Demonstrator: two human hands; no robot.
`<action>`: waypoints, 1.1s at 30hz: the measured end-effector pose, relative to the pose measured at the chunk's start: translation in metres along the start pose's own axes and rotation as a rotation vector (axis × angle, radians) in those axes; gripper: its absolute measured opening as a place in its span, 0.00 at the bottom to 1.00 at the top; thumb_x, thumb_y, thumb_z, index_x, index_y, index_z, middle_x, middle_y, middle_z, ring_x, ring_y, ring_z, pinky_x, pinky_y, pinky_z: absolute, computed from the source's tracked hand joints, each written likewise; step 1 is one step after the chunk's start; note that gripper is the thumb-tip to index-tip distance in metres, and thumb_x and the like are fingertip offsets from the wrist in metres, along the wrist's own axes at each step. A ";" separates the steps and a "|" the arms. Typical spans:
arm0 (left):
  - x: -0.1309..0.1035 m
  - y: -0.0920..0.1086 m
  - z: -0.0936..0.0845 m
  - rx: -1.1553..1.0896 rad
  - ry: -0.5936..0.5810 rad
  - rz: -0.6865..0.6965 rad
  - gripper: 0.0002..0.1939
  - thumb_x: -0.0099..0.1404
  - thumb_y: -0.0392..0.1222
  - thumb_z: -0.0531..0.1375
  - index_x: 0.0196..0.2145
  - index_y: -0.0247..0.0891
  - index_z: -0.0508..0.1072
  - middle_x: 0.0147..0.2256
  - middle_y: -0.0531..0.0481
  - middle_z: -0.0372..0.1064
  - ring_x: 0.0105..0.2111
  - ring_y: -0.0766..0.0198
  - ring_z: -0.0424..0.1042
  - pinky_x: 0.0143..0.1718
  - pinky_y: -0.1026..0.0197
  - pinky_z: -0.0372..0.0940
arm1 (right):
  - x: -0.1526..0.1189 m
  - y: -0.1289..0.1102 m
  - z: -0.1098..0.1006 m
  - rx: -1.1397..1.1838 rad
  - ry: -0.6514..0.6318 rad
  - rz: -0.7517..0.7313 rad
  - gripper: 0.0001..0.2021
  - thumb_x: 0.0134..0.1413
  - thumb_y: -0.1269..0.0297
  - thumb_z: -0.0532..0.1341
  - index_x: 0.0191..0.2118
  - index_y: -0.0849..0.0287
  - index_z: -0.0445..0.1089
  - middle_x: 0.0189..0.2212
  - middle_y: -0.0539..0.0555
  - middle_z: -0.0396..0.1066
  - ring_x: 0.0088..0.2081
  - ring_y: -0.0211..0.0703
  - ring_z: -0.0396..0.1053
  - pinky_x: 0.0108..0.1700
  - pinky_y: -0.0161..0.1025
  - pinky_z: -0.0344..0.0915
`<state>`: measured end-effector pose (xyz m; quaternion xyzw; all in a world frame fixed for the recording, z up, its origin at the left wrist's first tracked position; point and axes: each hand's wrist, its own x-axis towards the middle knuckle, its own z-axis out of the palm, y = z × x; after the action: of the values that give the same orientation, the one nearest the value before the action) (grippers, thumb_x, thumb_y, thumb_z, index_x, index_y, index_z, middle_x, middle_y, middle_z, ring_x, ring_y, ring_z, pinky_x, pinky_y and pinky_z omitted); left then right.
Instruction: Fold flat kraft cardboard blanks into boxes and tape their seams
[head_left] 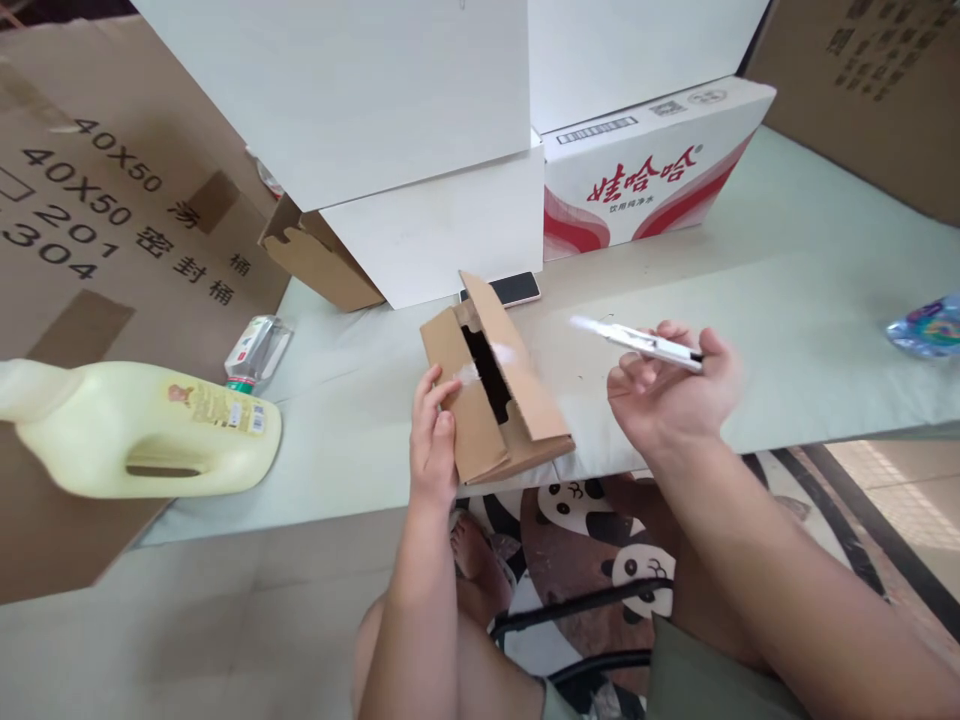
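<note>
A small brown cardboard box [472,430] rests near the table's front edge, its top flaps parted over a dark gap. Clear tape clings to the left flap. My left hand [433,440] grips the box by its left side, fingers over the flap. To the right of the box, my right hand [671,385] is closed around a slim white and silver utility knife [652,345], held above the table with its tip pointing left. Behind the box lies a dark phone [514,290], partly hidden by the raised flap.
White boxes [442,240] and a red-and-white carton [637,185] stand at the back. On the left are a large yellow jug [97,430], a clear bottle [255,350] and a big carton [90,230]. A plastic packet [930,328] lies far right.
</note>
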<state>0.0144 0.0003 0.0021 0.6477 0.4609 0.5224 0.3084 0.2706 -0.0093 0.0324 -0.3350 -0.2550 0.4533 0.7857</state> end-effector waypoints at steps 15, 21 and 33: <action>0.004 -0.019 -0.018 -0.455 0.322 -0.494 0.24 0.61 0.64 0.57 0.37 0.40 0.78 0.39 0.45 0.79 0.38 0.56 0.77 0.32 0.59 0.69 | 0.004 0.042 -0.035 -1.321 -0.313 -0.140 0.20 0.49 0.70 0.60 0.51 0.61 0.71 0.63 0.69 0.63 0.65 0.62 0.62 0.64 0.62 0.59; 0.000 -0.012 -0.014 -0.382 0.166 -0.353 0.35 0.61 0.72 0.53 0.46 0.40 0.79 0.46 0.41 0.78 0.50 0.49 0.75 0.44 0.53 0.71 | 0.008 0.050 -0.041 -1.465 -0.432 -0.084 0.17 0.52 0.72 0.55 0.45 0.63 0.76 0.59 0.68 0.70 0.65 0.61 0.62 0.69 0.62 0.51; 0.002 -0.007 -0.020 -0.109 0.188 -0.211 0.35 0.51 0.70 0.66 0.43 0.35 0.76 0.38 0.41 0.78 0.45 0.51 0.77 0.46 0.56 0.70 | -0.015 0.031 -0.026 -0.673 -0.672 0.079 0.23 0.53 0.61 0.59 0.56 0.51 0.68 0.59 0.54 0.69 0.63 0.56 0.63 0.66 0.53 0.58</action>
<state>-0.0067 0.0029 0.0018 0.5260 0.5242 0.5698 0.3520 0.2654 -0.0190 -0.0094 -0.4152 -0.6147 0.4582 0.4897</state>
